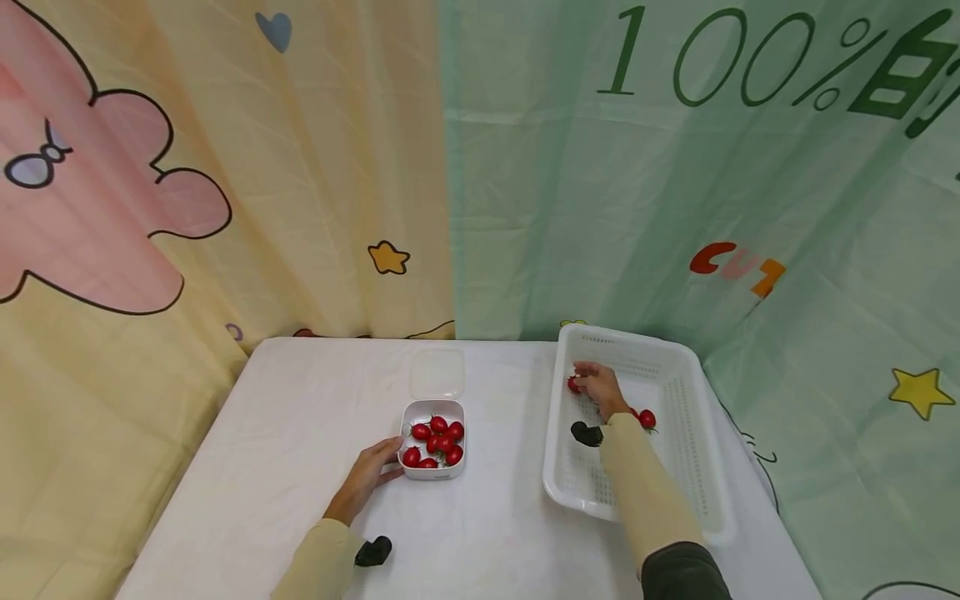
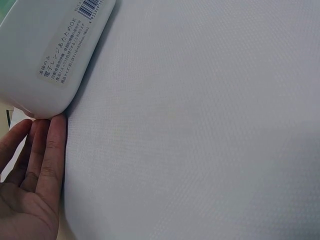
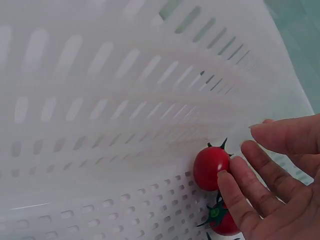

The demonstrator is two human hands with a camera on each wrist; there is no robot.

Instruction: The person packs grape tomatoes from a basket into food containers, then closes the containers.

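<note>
Tomatoes (image 1: 444,444) sit in a box (image 1: 433,474); the left hand (image 1: 367,475) touches it, fingers straight; the right hand (image 1: 602,389), grip loosely spread, is at a tomato (image 3: 209,169) in a basket (image 1: 675,467).

head: high, forward-down; wrists: close; head, right wrist share basket (image 1: 678,400)

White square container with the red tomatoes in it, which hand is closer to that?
Left. The left hand touches the left side of the white square container; the right hand is farther off, inside the white rectangular plastic basket to the right.
</note>
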